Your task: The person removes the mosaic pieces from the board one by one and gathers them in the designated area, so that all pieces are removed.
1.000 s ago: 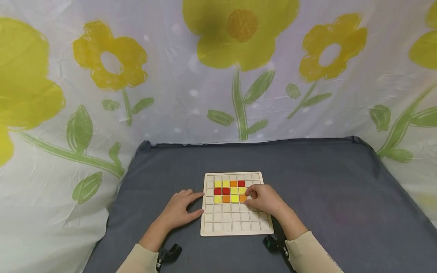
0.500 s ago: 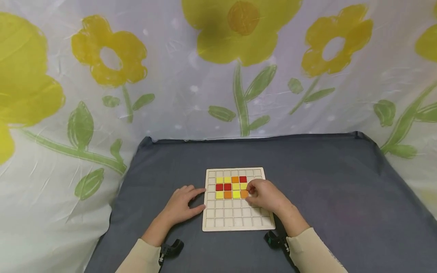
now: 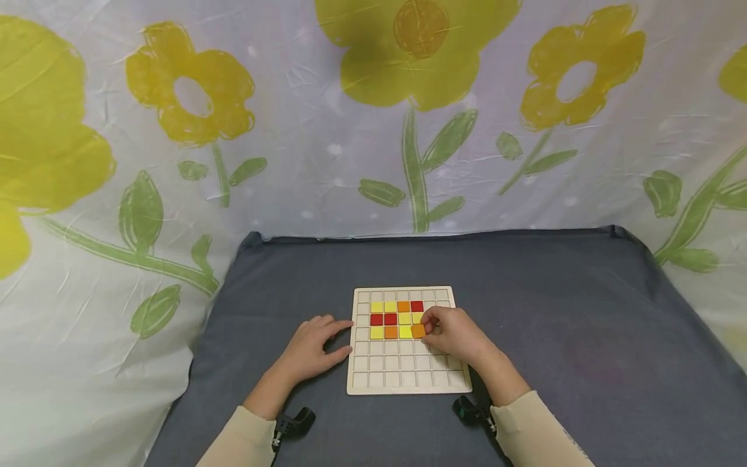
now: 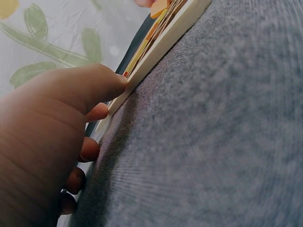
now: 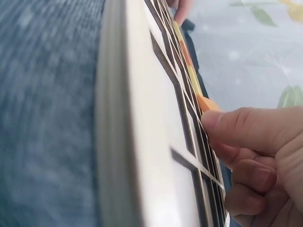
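With right hand (image 3: 457,336), pinches an orange tile (image 3: 417,331) at its edge between thumb and fingertip, closed almost to the thinness of the piece. Holds it tilted, at the near right corner of the coloured block on the board (image 3: 390,364), just beside a yellow tile (image 3: 405,331). In the right wrist view, folds the other fingers in toward the palm.

With left hand (image 3: 308,350), spreads thumb and forefinger wide apart, like a letter C, and touches the left edge of the board with both tips, without curling around it.

On the board: pale wood, nearly square, with rounded corners and a grid of shallow square cells, divided by thin raised ribs. In the cells: flat, thin, square tiles, in three rows of four. From left, in the far row: yellow, yellow, orange, red; in the middle: red, red, yellow, yellow; in the near one: yellow, orange, yellow, then the pinched orange.

Under the board: dark grey cloth (image 3: 583,292) of woven texture. Behind: a pale, wrinkled curtain (image 3: 292,162) with painted yellow flowers.

Stretches both forearms inward from the lower corners, in beige sleeves (image 3: 537,431), with left palm downward and right wrist bent over the board's right side.
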Motion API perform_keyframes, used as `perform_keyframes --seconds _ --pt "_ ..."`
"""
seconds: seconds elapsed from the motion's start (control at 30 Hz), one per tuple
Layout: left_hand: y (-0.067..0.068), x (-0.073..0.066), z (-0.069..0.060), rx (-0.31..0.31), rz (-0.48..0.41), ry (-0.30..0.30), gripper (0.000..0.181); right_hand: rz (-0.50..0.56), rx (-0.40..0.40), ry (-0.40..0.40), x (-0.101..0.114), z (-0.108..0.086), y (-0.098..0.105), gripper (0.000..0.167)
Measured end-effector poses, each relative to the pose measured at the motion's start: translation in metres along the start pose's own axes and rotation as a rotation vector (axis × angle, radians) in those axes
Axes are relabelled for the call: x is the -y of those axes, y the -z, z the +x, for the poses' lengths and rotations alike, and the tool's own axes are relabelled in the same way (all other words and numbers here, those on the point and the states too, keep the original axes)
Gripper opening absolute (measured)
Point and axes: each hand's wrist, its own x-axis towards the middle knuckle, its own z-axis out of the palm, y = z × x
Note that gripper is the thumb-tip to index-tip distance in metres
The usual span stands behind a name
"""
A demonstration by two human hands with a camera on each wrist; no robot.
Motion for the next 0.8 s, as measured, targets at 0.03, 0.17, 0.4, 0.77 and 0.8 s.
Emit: perform_keyframes --seconds 0.03,0.17,0.4,0.77,0.8 --pt "0.000 0.000 0.000 0.000 0.001 0.001 0.049 0.011 0.001 0.001 0.000 0.000 0.000 0.022" --pt "0.000 0.000 -0.001 -0.002 0.002 0.008 0.048 0.045 0.001 0.007 0.000 0.001 0.000 0.022" --pt "0.001 -0.001 0.000 -0.008 -0.012 0.006 0.049 0.106 -0.006 0.012 -0.002 -0.002 0.010 0.023" --pt "0.000 -0.001 0.000 0.032 -0.015 0.035 0.050 0.333 -0.086 0.059 -0.009 -0.012 0.043 0.022" --pt "0.000 -0.001 0.000 0.029 -0.013 0.032 0.050 0.353 -0.093 0.069 -0.010 -0.013 0.046 0.022"
